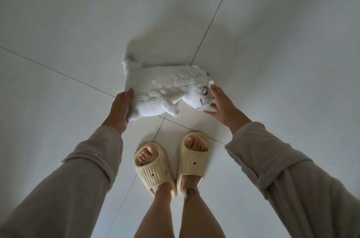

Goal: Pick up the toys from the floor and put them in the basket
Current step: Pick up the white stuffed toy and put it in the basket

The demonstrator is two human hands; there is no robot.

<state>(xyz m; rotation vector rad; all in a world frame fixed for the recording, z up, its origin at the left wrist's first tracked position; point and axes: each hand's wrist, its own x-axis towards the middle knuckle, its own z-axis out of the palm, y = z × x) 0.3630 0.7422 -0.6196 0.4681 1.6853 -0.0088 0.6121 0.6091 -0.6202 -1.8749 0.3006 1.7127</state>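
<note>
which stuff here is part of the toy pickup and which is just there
Part of the job:
white plush toy, lying on the floor
left hand, gripping its rear end
right hand, open at its head
The basket is out of view.

Just there:
cream slippers on the person's feet
beige sleeves

Looking like a home, prob. a living rm: pale tiled floor (78,23) is spreading wide, a person is wearing cream slippers (191,161) (bare legs) beside a white plush toy (165,89).
</note>
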